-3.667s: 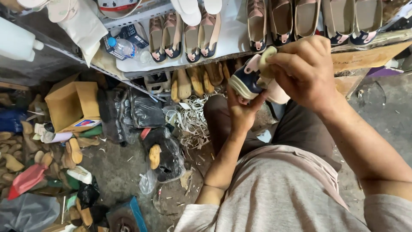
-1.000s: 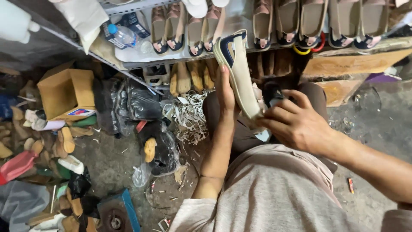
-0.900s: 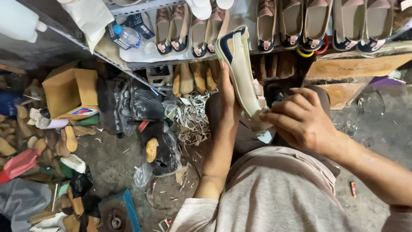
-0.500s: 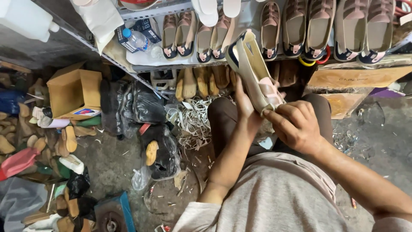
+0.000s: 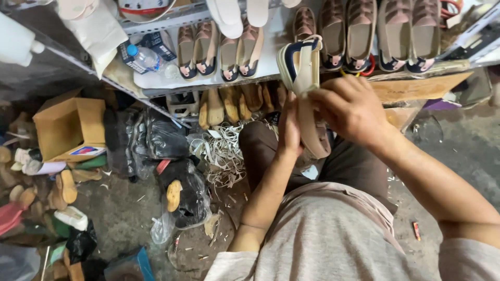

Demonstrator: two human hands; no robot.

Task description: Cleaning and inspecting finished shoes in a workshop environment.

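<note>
Shelf (image 5: 156, 80) holds shoes (image 5: 219, 47); hands (image 5: 333, 112) grip sandal (image 5: 302, 67).

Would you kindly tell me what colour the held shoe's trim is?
Dark navy trim on a beige shoe with a cream sole, seen in the head view.

shirt: grey, short-sleeved | trousers: dark brown | forearms: bare | wrists: no watch

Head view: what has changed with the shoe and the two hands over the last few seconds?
The shoe was turned from a bunched grip to sole-out, then swung upright. The right hand, which had dropped to the lap, came back up and grips its middle. The left hand supports it throughout. The shoes on the shelf, cardboard box and floor clutter stayed as they were.
</note>
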